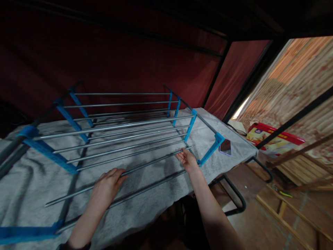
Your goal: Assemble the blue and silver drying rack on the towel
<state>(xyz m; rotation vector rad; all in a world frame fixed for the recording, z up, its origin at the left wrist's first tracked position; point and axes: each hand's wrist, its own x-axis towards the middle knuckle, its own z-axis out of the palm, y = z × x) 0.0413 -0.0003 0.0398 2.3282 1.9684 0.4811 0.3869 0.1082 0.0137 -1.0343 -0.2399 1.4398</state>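
A loose-looking grey metal rod (pixel 153 162) lies slantwise across the front of a rack (pixel 125 124) built of metal tubes and blue plastic brackets. My left hand (pixel 110 184) is closed over this rod left of its middle, thumb toward the right. Close to the rod's right end, my right hand (pixel 186 159) pinches it between thumb and fingers. The rod's left end points free over the cloth. Right of my right hand stands a blue bracket (pixel 211 150); another blue bracket (pixel 28 233) is at the lower left. Several rods span the brackets behind.
A grey cloth (pixel 156 180) covers the surface under the rack. Near its right side lies a phone (pixel 225 147). Beyond the edge are a red and yellow box (pixel 273 137), black metal tube legs (pixel 240 199) and a wooden frame (pixel 282 208) on the floor. A dark red sheet (pixel 117 62) hangs behind.
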